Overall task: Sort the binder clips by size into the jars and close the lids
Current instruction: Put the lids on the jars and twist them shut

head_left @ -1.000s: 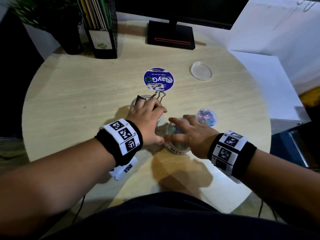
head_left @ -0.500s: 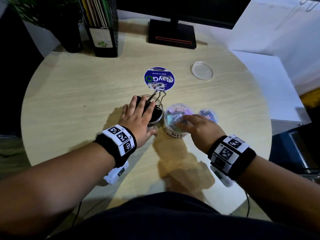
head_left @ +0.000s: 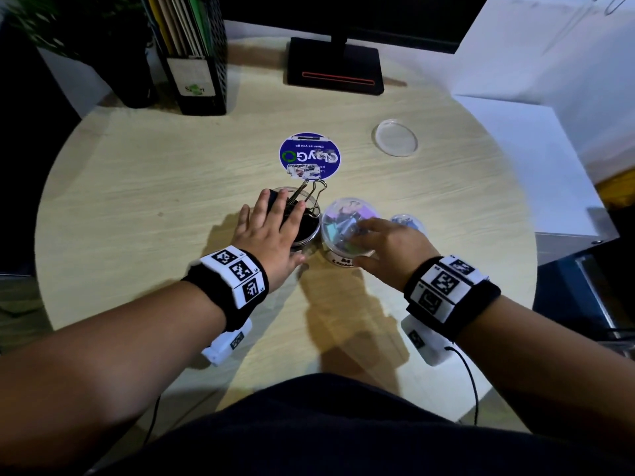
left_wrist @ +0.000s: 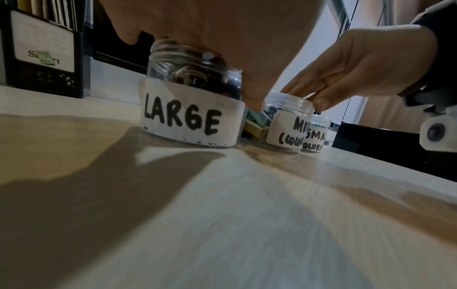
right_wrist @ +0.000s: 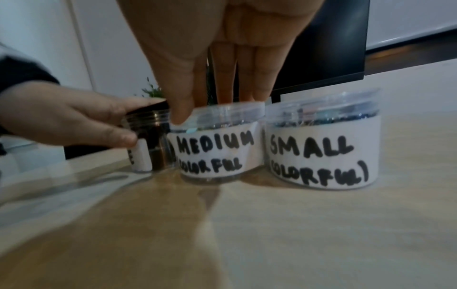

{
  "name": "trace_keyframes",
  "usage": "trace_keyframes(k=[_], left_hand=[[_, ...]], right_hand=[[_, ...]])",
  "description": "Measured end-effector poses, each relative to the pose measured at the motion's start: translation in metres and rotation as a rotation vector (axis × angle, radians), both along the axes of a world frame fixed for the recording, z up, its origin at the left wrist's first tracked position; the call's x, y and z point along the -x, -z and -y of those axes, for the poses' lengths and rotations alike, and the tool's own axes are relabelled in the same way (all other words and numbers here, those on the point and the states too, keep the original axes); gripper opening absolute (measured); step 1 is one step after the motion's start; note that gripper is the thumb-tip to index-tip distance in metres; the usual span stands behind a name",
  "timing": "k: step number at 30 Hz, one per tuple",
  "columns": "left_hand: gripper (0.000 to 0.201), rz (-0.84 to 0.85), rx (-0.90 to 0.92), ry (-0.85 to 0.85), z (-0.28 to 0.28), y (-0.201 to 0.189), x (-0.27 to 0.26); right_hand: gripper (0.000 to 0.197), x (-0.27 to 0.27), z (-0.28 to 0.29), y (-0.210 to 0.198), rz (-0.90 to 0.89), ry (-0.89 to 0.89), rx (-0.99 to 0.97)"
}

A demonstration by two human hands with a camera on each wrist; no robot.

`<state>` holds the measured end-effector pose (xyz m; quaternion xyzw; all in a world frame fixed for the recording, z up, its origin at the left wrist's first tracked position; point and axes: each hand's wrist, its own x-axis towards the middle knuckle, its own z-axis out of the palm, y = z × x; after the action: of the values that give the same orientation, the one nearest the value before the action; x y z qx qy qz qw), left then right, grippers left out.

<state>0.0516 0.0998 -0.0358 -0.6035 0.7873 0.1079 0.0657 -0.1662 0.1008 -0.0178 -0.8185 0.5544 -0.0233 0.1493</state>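
Observation:
Three clear labelled jars stand in a row mid-table. The LARGE jar [head_left: 311, 214] [left_wrist: 188, 117] [right_wrist: 153, 136] has no lid and holds black binder clips, with wire handles [head_left: 314, 190] sticking out above its rim. My left hand [head_left: 271, 231] [left_wrist: 222, 29] [right_wrist: 74, 121] lies over its mouth, fingers straight on the clips, thumb down its side. The MEDIUM jar [head_left: 343, 218] [left_wrist: 287, 127] [right_wrist: 215, 146] holds colourful clips and has its lid on. My right hand [head_left: 388, 242] [left_wrist: 358, 64] [right_wrist: 222, 48] grips that lid by the rim. The SMALL jar [head_left: 407, 221] [left_wrist: 315, 136] [right_wrist: 321, 152] is lidded.
A loose clear lid [head_left: 395, 137] lies at the back right of the round wooden table [head_left: 154, 201]. A blue round sticker [head_left: 309, 156] sits behind the jars. A monitor base [head_left: 335, 67], file holder [head_left: 196, 63] and plant [head_left: 86, 46] line the back edge.
My right hand slid the MEDIUM jar away from me into line between the LARGE and SMALL jars. My left hand's fingers spread flat over the LARGE jar's mouth.

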Motion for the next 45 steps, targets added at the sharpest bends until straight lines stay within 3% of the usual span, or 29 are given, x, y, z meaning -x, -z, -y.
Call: trace_keyframes(k=[2, 4, 6, 9, 14, 20, 27, 35, 38, 41, 45], left_hand=[[0.092, 0.022, -0.03, 0.008, 0.0, -0.003, -0.001], [0.101, 0.031, -0.025, 0.021, -0.001, -0.008, 0.001], [0.108, 0.038, 0.032, 0.071, -0.005, -0.015, 0.009], [0.106, 0.051, 0.066, 0.22, -0.01, -0.025, 0.035], [0.098, 0.037, -0.123, 0.354, -0.01, -0.023, 0.082], [0.094, 0.056, -0.17, 0.301, 0.005, -0.021, 0.112], [0.083, 0.057, -0.162, 0.212, 0.031, -0.007, 0.125], [0.081, 0.03, -0.122, 0.181, 0.034, -0.004, 0.128], [0.082, 0.026, -0.102, 0.176, 0.034, -0.001, 0.127], [0.085, 0.029, -0.108, 0.179, 0.033, 0.001, 0.126], [0.111, -0.035, -0.151, 0.184, 0.033, 0.0, 0.121]], right_hand=[[0.029, 0.01, 0.004, -0.007, 0.114, -0.013, 0.001], [0.036, 0.029, 0.009, -0.013, 0.19, 0.085, 0.07], [0.046, 0.051, 0.012, -0.015, 0.106, 0.208, 0.069], [0.045, 0.069, 0.007, -0.004, -0.053, 0.221, -0.026], [0.056, 0.068, 0.005, 0.004, -0.018, 0.23, -0.075], [0.044, 0.087, 0.034, -0.007, -0.078, 0.155, -0.049], [0.056, 0.114, 0.132, -0.003, -0.23, 0.243, -0.084], [0.069, 0.106, 0.197, 0.034, -0.376, 0.137, -0.163], [0.062, 0.104, 0.204, 0.046, -0.41, 0.109, -0.194], [0.048, 0.103, 0.203, 0.05, -0.316, 0.145, -0.129], [0.027, 0.11, 0.187, 0.043, -0.324, 0.157, -0.158]])
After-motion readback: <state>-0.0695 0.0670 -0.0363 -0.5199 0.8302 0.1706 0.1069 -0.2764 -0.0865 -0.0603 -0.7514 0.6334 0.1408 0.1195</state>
